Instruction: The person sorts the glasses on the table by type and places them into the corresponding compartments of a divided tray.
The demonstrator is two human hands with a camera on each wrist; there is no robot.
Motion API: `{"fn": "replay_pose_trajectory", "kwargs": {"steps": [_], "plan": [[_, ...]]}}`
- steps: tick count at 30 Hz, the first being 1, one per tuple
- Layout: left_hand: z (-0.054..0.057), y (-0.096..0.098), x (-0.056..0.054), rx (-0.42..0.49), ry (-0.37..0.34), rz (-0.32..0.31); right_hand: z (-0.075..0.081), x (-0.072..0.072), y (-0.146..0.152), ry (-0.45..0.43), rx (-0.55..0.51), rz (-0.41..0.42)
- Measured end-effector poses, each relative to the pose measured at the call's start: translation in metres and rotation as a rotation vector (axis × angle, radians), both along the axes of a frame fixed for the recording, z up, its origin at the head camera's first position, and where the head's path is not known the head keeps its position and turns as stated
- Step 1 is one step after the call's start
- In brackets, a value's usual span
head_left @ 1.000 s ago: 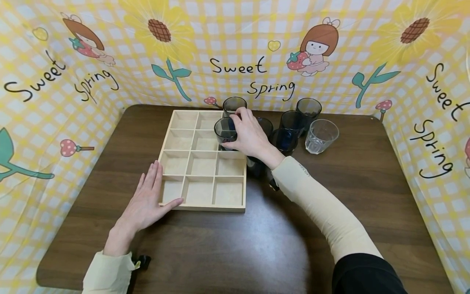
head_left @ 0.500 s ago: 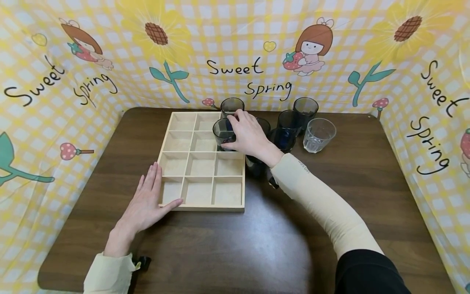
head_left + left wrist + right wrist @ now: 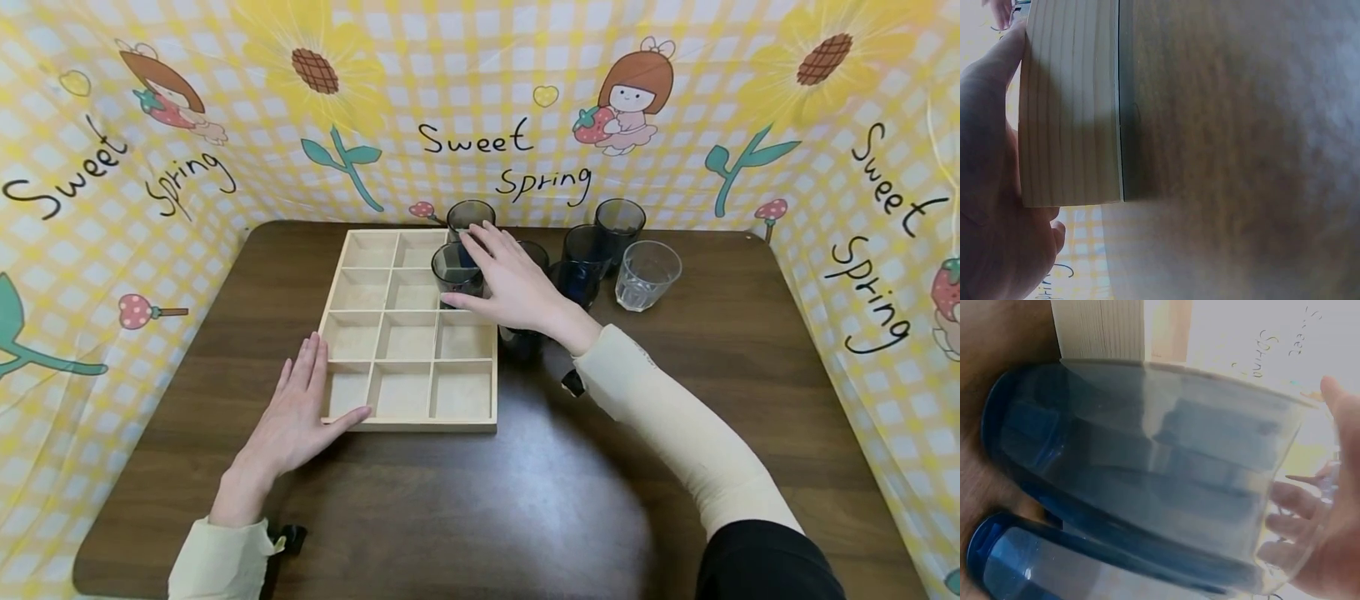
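Note:
My right hand point(image 3: 517, 279) is at a dark tinted glass point(image 3: 452, 271) standing in the right column of a wooden compartment tray point(image 3: 420, 426). The thumb and fingers are spread loosely on either side of its rim, not gripping. Another dark glass point(image 3: 471, 214) shows behind it at the tray's back right corner. My left hand point(image 3: 292, 417) rests on the tray's front left corner, fingers straight along the left side and thumb over the front edge. In the right wrist view a large dark glass point(image 3: 1147, 456) stands in front of the right hand point(image 3: 1335, 531), partly covering its fingers.
Several dark glasses point(image 3: 583, 267) stand right of the tray, some hidden behind the right hand and forearm. A clear glass point(image 3: 647, 279) is at their right end. The brown table point(image 3: 420, 508) is bordered by a yellow checked cloth point(image 3: 465, 83) at the back and sides.
The right hand's fingers have loosened and straightened from the dark glass, which stays in its compartment. The right wrist has shifted slightly right. The left hand holds its place; the view has shifted a little.

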State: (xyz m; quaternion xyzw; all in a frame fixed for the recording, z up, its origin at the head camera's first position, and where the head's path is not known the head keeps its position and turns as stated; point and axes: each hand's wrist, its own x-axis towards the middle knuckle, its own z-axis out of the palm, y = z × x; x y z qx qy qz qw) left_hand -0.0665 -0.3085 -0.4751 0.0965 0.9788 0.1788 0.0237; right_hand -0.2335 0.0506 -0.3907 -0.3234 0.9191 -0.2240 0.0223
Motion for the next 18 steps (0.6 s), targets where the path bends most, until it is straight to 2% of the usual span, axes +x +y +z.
{"fn": "replay_pose_trajectory", "kwargs": {"steps": [6,13,18], "plan": [[0.000,-0.001,0.000,0.002,0.008,0.004,0.001,0.026,0.014,0.053,0.008,0.036],[0.001,0.000,0.000,0.000,0.005,0.002,-0.007,0.057,0.038,0.093,-0.063,0.072],[0.000,-0.001,0.001,0.007,0.001,0.001,-0.016,0.077,0.055,0.121,-0.129,0.129]]}}
